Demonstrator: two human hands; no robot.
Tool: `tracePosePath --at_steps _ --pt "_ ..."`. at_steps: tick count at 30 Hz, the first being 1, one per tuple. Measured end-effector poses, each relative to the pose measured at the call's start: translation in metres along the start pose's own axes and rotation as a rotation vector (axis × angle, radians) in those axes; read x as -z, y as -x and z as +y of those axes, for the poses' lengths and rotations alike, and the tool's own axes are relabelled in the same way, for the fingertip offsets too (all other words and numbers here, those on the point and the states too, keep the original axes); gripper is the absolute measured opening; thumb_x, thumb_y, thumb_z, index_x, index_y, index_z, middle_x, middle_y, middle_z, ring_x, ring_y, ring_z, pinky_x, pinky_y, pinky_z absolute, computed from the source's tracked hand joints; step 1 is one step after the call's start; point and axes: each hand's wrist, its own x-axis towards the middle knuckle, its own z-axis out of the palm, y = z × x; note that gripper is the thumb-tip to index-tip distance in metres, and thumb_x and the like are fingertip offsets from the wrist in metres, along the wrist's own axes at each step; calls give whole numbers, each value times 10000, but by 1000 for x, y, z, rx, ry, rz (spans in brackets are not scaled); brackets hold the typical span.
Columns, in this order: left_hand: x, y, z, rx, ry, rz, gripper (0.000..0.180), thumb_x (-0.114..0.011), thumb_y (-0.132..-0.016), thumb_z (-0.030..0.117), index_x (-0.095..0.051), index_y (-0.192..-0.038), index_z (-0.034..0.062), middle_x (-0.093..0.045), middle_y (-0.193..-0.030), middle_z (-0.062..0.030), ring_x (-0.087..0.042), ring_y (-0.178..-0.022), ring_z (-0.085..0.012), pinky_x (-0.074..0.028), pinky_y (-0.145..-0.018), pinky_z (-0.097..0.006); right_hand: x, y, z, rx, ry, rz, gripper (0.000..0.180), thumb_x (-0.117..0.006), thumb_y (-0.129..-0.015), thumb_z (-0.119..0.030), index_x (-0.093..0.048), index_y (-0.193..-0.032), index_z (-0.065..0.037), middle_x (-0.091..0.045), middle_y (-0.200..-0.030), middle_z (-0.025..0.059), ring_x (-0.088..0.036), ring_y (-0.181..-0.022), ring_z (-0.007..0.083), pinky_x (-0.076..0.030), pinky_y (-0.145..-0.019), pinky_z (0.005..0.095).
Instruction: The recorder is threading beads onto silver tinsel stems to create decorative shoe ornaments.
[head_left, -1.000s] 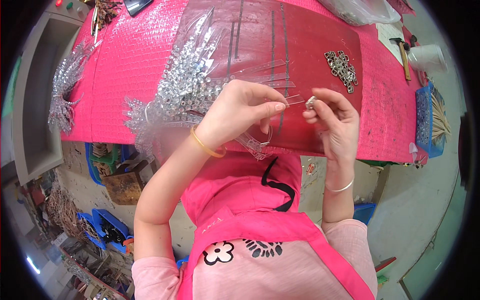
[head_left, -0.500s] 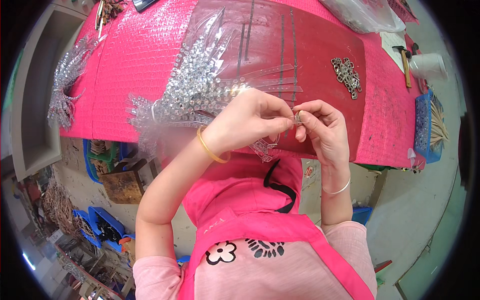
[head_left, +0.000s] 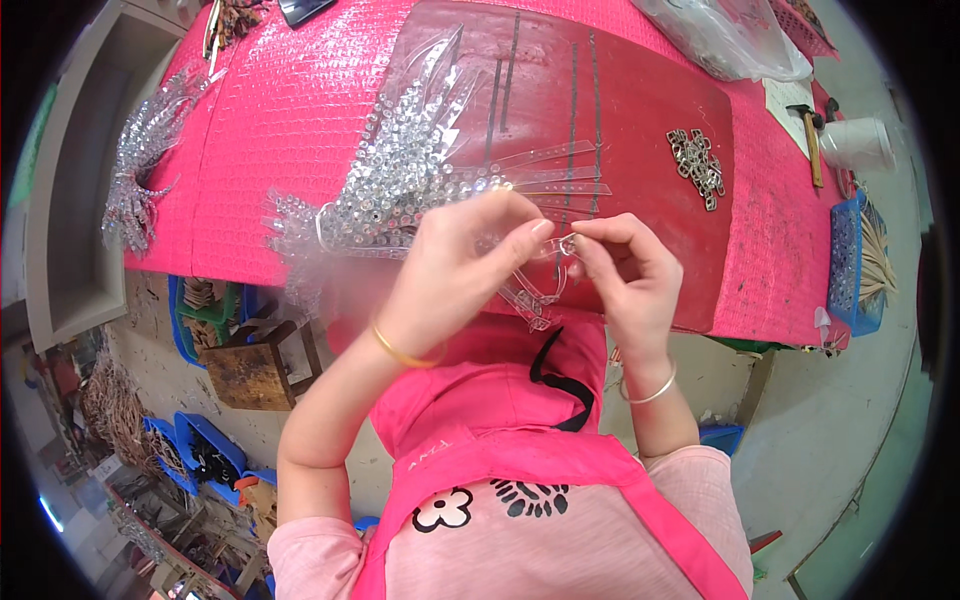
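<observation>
Close together over the front of a dark red mat (head_left: 655, 100), both of my hands work on one clear strap. My left hand (head_left: 450, 262) pinches the strap between thumb and fingers. A small metal buckle (head_left: 567, 244) sits at the strap's end, gripped by the fingertips of my right hand (head_left: 635, 275). Below my hands, several clear straps with buckles (head_left: 533, 303) hang at the table edge. Beside my left hand lies a thick bundle of clear straps studded with shiny stones (head_left: 395, 165), tied with a white band. Farther right on the mat is a pile of metal buckles (head_left: 697, 168).
Another bundle of shiny straps (head_left: 140, 170) lies at the left of the pink-covered table (head_left: 260, 130). At the right are a hammer (head_left: 811, 140), a white cup (head_left: 858, 145) and a blue basket of sticks (head_left: 860, 265). A plastic bag (head_left: 735, 40) is at the back.
My hands have drawn slightly apart, the left one shifting left. The buckle on the strap now shows between them, turned flatter toward view. The scene has shifted slightly with my head.
</observation>
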Motion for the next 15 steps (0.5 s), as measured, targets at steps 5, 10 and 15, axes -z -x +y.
tracePosePath --at_steps 5,10,15 --pt "1 11 -3 -101 -232 -21 229 -585 -840 185 -616 -788 -36 -585 -686 -107 -545 -596 -157 -438 -562 -274 -17 1 -4 500 430 24 168 -626 -728 40 -621 -887 -13 -579 -744 107 -576 -621 199 -459 -532 285" --pt "12 13 -4 -576 -680 82 151 -618 -801 121 -632 -796 -29 -590 -863 -126 -569 -658 -185 -457 -579 -287 -16 2 -5 235 218 -12 158 -624 -742 37 -625 -894 -2 -583 -768 96 -594 -660 166 -469 -553 259" --pt "7 28 10 244 46 -75 203 -576 -849 125 -615 -919 -61 -607 -713 -32 -548 -642 -80 -459 -591 -212 -11 4 -3 124 47 -107 176 -647 -734 29 -644 -905 -10 -579 -785 65 -585 -675 123 -463 -587 222"
